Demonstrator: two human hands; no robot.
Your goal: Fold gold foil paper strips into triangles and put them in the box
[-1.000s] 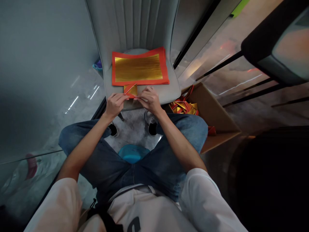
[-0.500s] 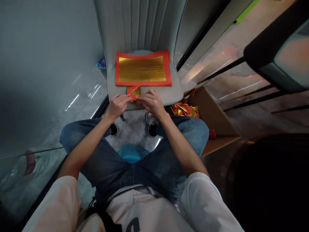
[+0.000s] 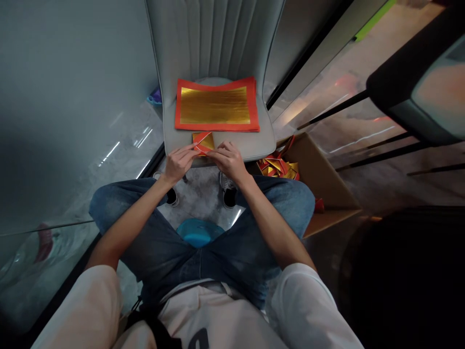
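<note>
A small folded sheet of red and gold paper (image 3: 204, 142) lies at the front edge of the grey chair seat. My left hand (image 3: 179, 162) pinches its left side, fingers pressed together. On its lower right side, my right hand (image 3: 229, 159) grips the paper between thumb and fingers. A pale diagonal edge crosses the gold face, with red showing below it. Just behind the folded piece rests a stack of flat red sheets (image 3: 215, 127), the top one bearing a large gold rectangle. My fingertips partly cover the folded paper's lower edge.
The grey chair (image 3: 214, 39) stands in front of me. To the right, an open cardboard box (image 3: 323, 179) holds several folded red and gold paper pieces (image 3: 278, 167). A blue stool (image 3: 199, 232) shows between my legs. A glass panel (image 3: 72, 97) is on the left.
The folded paper's upper flap now lies lower and flatter, showing more gold and a clear diagonal edge. Both hands have shifted slightly down in the view and still hold the paper.
</note>
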